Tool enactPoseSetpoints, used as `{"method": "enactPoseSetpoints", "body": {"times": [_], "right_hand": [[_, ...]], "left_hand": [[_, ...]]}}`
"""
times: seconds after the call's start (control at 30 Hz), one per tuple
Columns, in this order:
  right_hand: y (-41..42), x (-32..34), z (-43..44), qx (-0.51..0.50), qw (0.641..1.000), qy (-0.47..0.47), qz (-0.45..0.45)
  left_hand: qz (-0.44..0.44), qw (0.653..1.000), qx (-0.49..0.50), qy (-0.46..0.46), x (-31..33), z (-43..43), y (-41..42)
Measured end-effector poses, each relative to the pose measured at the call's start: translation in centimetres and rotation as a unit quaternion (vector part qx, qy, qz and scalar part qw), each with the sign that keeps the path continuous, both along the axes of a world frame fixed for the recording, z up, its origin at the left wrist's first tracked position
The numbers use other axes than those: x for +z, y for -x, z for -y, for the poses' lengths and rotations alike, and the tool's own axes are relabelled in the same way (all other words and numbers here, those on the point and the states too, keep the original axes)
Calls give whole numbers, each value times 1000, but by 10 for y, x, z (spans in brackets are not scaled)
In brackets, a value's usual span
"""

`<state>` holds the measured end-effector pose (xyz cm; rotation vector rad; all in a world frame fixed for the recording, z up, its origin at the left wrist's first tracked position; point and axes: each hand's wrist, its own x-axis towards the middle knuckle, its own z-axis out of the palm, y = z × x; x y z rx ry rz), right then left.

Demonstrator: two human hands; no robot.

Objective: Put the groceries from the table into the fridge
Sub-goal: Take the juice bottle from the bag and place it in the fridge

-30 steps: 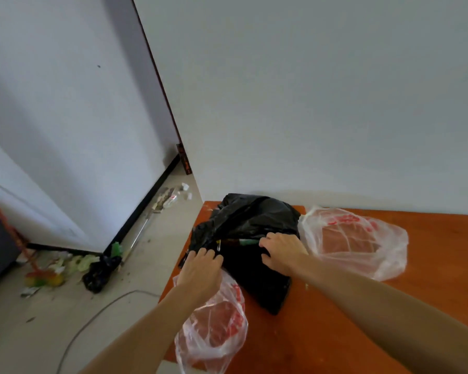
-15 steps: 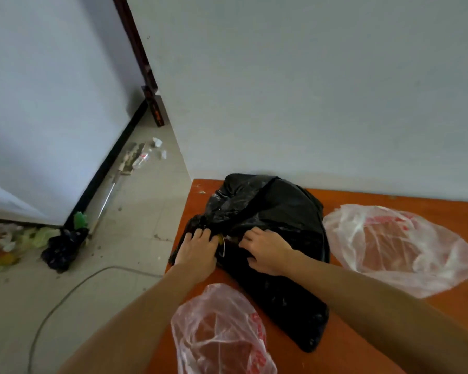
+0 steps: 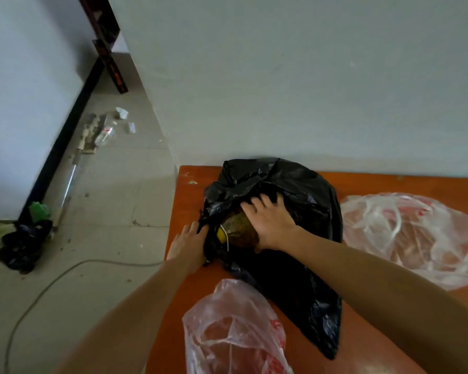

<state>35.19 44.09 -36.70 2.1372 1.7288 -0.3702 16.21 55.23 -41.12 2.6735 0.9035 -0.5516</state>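
A black plastic bag [image 3: 305, 190] lies on the orange table [image 3: 187, 195] by the wall. Its mouth is pulled apart and shows a brownish-green rounded item [image 3: 237, 230] with a yellow end and a white string. My left hand [image 3: 188, 245] grips the bag's left edge at the table's side. My right hand [image 3: 270, 220] lies over the item with fingers spread, reaching into the bag's mouth. Two clear plastic bags with reddish contents also lie on the table: one on the right [image 3: 416, 236], one near me [image 3: 235, 333].
The table's left edge drops to a tiled floor. On the floor are a thin cable [image 3: 65, 271], a crumpled black bag with green scraps [image 3: 22, 247] and litter along the baseboard [image 3: 103, 130]. A grey wall stands right behind the table.
The bag's mouth has been pulled wider, baring the rounded item. My right hand moved from the bag's edge onto the item and spread its fingers. The view tilted down toward the table.
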Motion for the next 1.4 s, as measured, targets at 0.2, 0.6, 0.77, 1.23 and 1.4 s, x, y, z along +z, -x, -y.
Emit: {"method": "enactPoseSetpoints", "body": {"times": [0.2,0.6,0.77,1.23,1.4], "right_hand": [[-10,5,2,-1,998,-24,-55],[-17,79,30,-174,933,-274,-156],[-6,83,42,-177,913,-301,-211],[-54,21,92,-340,839,-190,-381],[-61,-33,101,-445,780,-184,-400]], "left_hand": [[-6,999,-10,-33,-14,12,8],[15,994,73,83,34,0,-11],[440,843,291,105,135,12,-39],[407,873,266,13,141,42,-61],[436,848,301,28,129,32,-49]]}}
